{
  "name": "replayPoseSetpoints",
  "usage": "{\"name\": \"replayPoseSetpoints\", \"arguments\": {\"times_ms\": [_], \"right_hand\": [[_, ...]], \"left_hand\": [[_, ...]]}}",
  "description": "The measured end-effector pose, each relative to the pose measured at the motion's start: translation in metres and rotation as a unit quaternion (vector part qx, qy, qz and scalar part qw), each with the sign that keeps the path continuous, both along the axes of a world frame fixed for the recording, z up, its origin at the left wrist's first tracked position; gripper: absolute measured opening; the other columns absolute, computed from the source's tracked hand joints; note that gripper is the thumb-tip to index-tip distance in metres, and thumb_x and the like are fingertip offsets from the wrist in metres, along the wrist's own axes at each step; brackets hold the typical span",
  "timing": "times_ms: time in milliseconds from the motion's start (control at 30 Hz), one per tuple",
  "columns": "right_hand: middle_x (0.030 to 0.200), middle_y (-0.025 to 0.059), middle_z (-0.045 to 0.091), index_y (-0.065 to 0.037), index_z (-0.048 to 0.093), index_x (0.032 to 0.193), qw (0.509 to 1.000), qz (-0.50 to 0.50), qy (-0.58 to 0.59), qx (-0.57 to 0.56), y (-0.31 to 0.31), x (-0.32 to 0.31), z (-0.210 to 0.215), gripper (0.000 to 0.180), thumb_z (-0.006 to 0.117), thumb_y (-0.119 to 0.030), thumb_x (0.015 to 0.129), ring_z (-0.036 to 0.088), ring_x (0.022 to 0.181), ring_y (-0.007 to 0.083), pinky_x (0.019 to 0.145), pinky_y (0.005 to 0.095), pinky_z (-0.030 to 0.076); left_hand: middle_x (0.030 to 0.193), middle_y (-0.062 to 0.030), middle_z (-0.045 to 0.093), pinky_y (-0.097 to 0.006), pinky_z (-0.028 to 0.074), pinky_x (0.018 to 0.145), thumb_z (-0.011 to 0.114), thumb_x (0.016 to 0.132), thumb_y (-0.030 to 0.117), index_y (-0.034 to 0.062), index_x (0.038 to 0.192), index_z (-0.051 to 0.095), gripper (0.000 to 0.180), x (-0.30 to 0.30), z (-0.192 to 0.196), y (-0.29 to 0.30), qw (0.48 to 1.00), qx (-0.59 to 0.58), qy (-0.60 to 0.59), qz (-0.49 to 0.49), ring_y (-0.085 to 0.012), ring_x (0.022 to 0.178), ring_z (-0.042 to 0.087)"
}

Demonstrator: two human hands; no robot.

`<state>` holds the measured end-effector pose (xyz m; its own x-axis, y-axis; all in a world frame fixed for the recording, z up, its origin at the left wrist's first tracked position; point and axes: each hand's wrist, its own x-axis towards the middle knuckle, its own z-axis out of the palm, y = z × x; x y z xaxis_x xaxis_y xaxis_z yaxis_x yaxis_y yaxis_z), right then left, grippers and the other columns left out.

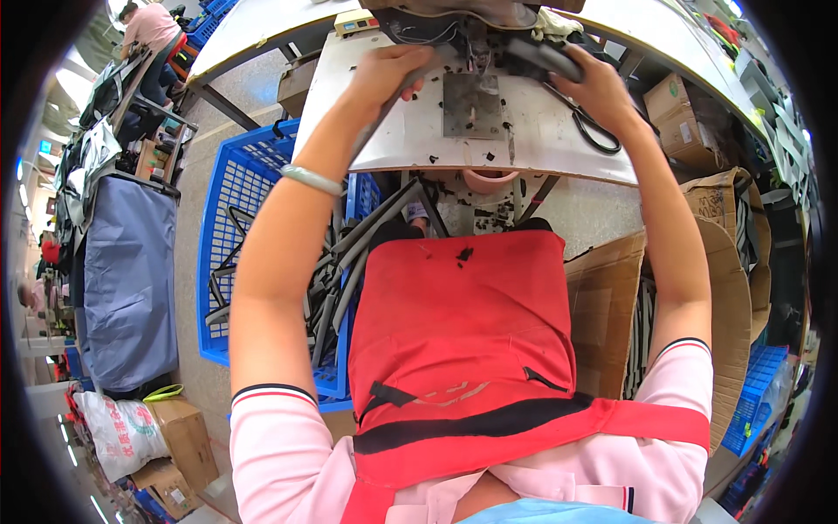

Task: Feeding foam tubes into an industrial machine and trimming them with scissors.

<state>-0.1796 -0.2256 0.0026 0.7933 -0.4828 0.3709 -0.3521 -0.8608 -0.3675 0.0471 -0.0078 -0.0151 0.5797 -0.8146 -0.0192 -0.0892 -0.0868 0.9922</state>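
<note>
A person in a pink shirt and red apron (463, 323) sits at a small white tabletop (401, 140), seen from above. Both arms reach forward to the far edge, where a sewing machine (463, 22) stands. The left hand (384, 74) is closed around a long dark grey strap (384, 113), which runs from the machine back over the near left part of the tabletop and off its near edge. The right hand (598, 83) is closed on the dark end of the same strap beside the machine, near the far right corner. A metal plate (471, 105) lies between the hands, with small black scraps scattered around it. Black scissors (594, 127) lie by the right edge. Below the near left corner, a blue crate (231, 227) holds more grey straps. Cardboard boxes (698, 262) stand to the right.
</note>
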Motion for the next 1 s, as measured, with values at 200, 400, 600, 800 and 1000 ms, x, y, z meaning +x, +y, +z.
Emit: {"name": "replayPoseSetpoints", "arguments": {"times_ms": [200, 400, 600, 800, 1000], "right_hand": [[0.106, 0.0096, 0.060, -0.007, 0.065, 0.097, 0.934, 0.282, 0.143, -0.166, 0.169, -0.012, -0.013, 0.019, 0.057, -0.013, 0.080, 0.055, 0.108, 0.0292, 0.090, 0.0364, 0.047], [0.093, 0.0163, 0.067, -0.006, 0.062, 0.085, 0.926, 0.279, 0.241, -0.078, 0.206, 0.006, -0.055, 0.011, 0.062, -0.014, 0.078, 0.064, 0.097, 0.0293, 0.083, 0.0437, 0.049], [0.092, 0.0207, 0.064, -0.004, 0.052, 0.107, 0.984, 0.134, 0.115, 0.014, 0.104, -0.045, -0.004, 0.039, 0.071, -0.020, 0.078, 0.061, 0.095, 0.0394, 0.081, 0.0461, 0.047], [0.095, 0.0267, 0.064, -0.003, 0.045, 0.125, 0.990, 0.116, 0.036, 0.068, 0.078, -0.049, 0.010, 0.058, 0.073, -0.024, 0.079, 0.061, 0.092, 0.0423, 0.078, 0.0440, 0.047], [0.102, 0.0266, 0.065, 0.002, 0.045, 0.132, 0.989, 0.067, 0.112, 0.070, 0.064, -0.031, 0.022, 0.067, 0.076, -0.023, 0.078, 0.062, 0.092, 0.0388, 0.086, 0.0368, 0.047]], "left_hand": [[0.078, -0.0046, 0.069, -0.026, 0.050, 0.069, 0.068, 0.086, 0.026, -0.0019, 0.096, 0.073, 0.030, -0.063, 0.003, 0.015, 0.936, 0.079, -0.292, -0.178, -0.0107, 0.070, 0.060], [0.078, -0.0040, 0.069, -0.026, 0.050, 0.070, 0.064, 0.091, 0.028, -0.0016, 0.098, 0.072, 0.032, -0.093, -0.006, 0.018, 0.971, 0.061, -0.094, -0.210, -0.0124, 0.072, 0.061], [0.076, -0.0034, 0.066, -0.025, 0.047, 0.064, 0.063, 0.092, 0.029, 0.0005, 0.101, 0.071, 0.031, -0.060, -0.031, 0.079, 0.961, 0.173, -0.069, -0.205, -0.0095, 0.068, 0.057], [0.065, -0.0030, 0.061, -0.025, 0.041, 0.054, 0.069, 0.083, 0.027, -0.0013, 0.099, 0.072, 0.032, -0.064, 0.017, 0.052, 0.975, 0.077, -0.180, -0.106, -0.0074, 0.058, 0.052], [0.064, -0.0026, 0.060, -0.025, 0.040, 0.050, 0.071, 0.082, 0.030, 0.0003, 0.098, 0.073, 0.034, -0.043, 0.014, 0.025, 0.973, 0.070, -0.206, -0.076, -0.0079, 0.056, 0.052]]}}
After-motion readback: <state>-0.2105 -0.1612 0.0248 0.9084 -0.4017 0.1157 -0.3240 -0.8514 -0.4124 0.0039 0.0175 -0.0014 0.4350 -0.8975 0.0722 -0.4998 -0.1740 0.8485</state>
